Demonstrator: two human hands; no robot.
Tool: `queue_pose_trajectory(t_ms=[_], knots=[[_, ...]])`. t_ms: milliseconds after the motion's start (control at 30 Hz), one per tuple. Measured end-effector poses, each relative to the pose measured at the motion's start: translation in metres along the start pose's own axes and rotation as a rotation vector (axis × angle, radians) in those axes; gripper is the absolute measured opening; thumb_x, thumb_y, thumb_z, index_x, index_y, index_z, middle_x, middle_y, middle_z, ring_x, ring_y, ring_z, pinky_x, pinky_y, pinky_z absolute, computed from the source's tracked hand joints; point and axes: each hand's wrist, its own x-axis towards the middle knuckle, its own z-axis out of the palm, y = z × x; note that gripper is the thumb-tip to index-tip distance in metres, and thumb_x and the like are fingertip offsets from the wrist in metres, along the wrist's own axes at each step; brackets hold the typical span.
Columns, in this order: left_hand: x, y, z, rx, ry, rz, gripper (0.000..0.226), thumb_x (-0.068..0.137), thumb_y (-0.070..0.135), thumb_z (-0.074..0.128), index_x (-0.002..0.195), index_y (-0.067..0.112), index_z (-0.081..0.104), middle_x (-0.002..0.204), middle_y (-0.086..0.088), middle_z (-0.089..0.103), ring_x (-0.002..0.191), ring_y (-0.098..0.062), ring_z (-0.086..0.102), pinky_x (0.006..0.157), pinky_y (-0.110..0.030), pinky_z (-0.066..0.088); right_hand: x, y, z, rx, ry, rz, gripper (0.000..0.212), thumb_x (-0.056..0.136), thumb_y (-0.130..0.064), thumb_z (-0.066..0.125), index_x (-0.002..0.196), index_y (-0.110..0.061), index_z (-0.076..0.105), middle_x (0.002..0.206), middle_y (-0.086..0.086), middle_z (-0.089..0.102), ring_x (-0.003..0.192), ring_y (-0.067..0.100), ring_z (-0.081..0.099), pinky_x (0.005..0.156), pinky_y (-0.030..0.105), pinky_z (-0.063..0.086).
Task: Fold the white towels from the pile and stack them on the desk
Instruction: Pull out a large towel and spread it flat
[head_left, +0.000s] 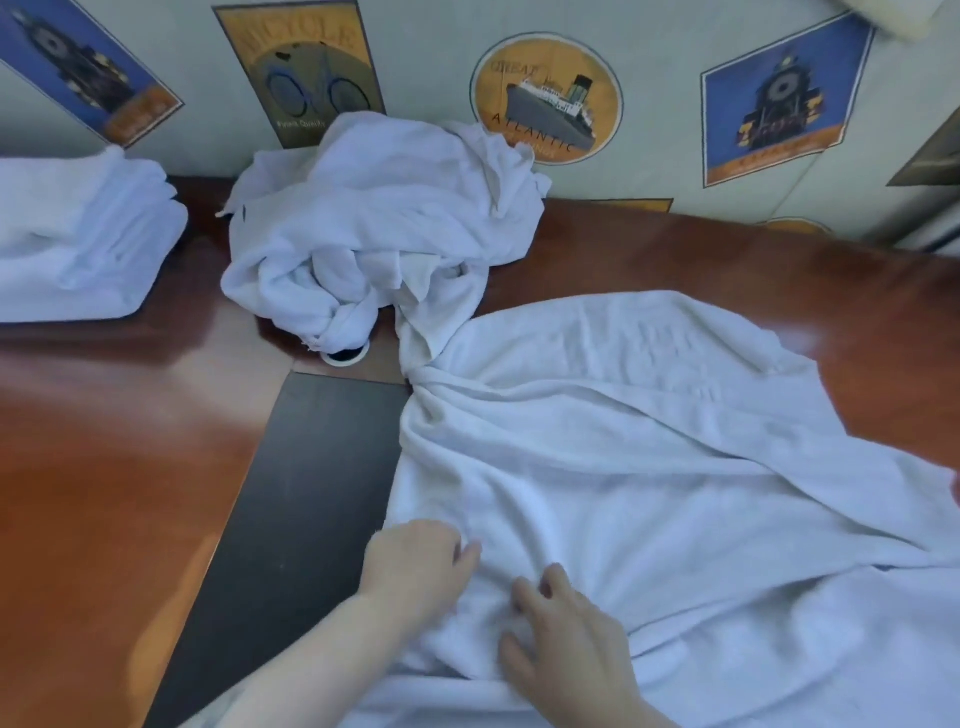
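Nearest, a white towel (649, 467) was seen spread and rumpled over the counter (104, 467), its near edge gathered under both hands. The left hand (415, 561) was curled into the cloth, its grip pinched on a fold; the right hand (566, 639) was laid on the fabric with fingers bent, and whether cloth was actually held there could not be told. For a clean fold, the near edge would best be pulled taut and the creases smoothed first. Farther back, the unfolded pile (384, 223) was heaped against the wall, and folded towels (78, 234) were stacked at far left.
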Motion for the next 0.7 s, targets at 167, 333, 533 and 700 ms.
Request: queue_pose_trajectory(t_ms=[167, 333, 533, 700], knots=[[0.031, 0.012, 0.003, -0.304, 0.238, -0.032, 0.02, 0.091, 0.032, 0.052, 0.111, 0.028, 0.056, 0.113, 0.009, 0.053, 0.108, -0.015, 0.051, 0.08, -0.029, 0.043, 0.057, 0.021, -0.008, 0.26, 0.272, -0.033, 0.014, 0.089, -0.028, 0.061, 0.102, -0.027, 0.064, 0.096, -0.01, 0.062, 0.083, 0.019, 0.065, 0.065, 0.033, 0.045], [0.026, 0.035, 0.041, -0.125, 0.173, -0.156, 0.067, 0.098, 0.051, 0.033, 0.156, 0.028, 0.009, 0.163, 0.001, -0.002, 0.15, -0.02, 0.006, 0.117, -0.041, 0.015, 0.116, 0.065, -0.024, -0.015, 0.216, -0.114, 0.061, 0.09, -0.045, 0.056, 0.148, -0.032, 0.039, 0.162, 0.0, 0.02, 0.15, 0.021, 0.017, 0.119, 0.042, 0.008], [-0.03, 0.029, 0.078, -0.047, 0.288, -0.004, 0.067, 0.088, 0.053, 0.034, 0.143, 0.019, 0.05, 0.148, -0.005, 0.048, 0.135, -0.019, 0.045, 0.093, -0.049, 0.045, 0.047, 0.082, 0.016, -0.072, 0.212, -0.174, 0.064, 0.088, -0.062, 0.041, 0.146, -0.035, 0.044, 0.16, 0.004, 0.024, 0.146, 0.023, 0.027, 0.114, 0.044, 0.023], [-0.065, 0.026, 0.089, -0.129, 0.411, 0.083, 0.057, 0.077, 0.054, 0.048, 0.125, 0.024, 0.054, 0.128, 0.0, 0.065, 0.111, -0.016, 0.053, 0.079, -0.038, 0.036, -0.014, 0.067, 0.035, 0.007, 0.322, -0.193, 0.064, 0.074, -0.055, 0.054, 0.134, -0.035, 0.055, 0.146, 0.008, 0.049, 0.131, 0.021, 0.044, 0.095, 0.04, 0.035]])
